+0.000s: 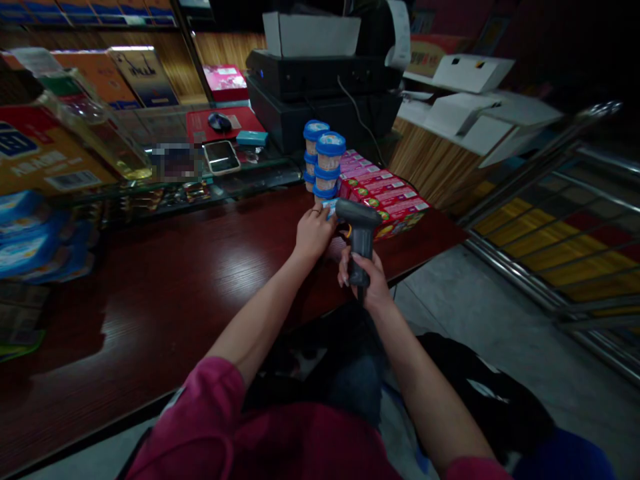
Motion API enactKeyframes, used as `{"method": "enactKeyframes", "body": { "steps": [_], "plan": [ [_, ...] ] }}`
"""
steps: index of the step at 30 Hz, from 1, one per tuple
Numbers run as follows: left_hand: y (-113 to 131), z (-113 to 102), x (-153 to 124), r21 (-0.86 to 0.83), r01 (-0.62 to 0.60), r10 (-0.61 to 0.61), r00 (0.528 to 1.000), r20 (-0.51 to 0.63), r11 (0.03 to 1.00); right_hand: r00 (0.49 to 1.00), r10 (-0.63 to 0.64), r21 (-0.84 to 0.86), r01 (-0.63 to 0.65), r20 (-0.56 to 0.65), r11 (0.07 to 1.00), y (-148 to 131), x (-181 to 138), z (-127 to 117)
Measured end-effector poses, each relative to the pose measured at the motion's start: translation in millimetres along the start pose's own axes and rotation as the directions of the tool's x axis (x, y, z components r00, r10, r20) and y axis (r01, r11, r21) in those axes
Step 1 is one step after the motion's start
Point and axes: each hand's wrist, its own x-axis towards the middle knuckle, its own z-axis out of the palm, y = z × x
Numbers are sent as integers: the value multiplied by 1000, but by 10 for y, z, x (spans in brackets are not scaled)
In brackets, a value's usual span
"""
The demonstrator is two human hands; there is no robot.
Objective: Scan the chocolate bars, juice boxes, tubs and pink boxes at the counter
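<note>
My right hand (370,273) is wrapped around the grip of a dark grey barcode scanner (361,237), its head tilted over my left hand. My left hand (315,232), with a ring on one finger, is closed on a small blue-and-white tub (329,208), mostly hidden by the fingers and the scanner. Just behind it stand stacked tubs (329,160) with blue lids and pale pink sides. To their right, red-and-pink boxes (383,190) lie packed side by side on the dark red-brown table (235,267).
More blue-lidded tubs (35,237) sit at the left. A glass counter behind bears a phone (222,157), a mouse (219,122) and an oil bottle (90,123). Black machines (320,87) stand at the back. A metal rail (530,267) runs along the right.
</note>
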Motion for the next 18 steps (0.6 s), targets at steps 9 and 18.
{"method": "enactKeyframes", "body": {
  "steps": [9,18],
  "plan": [
    [62,-158,-23,113,107,-116,990,77,988,999,-40,27,40,-24,999,-17,22,14],
    [-975,-1294,-1228,215,179,-188,982,19,960,996,54,-68,-49,74,996,103,149,347]
  ]
}}
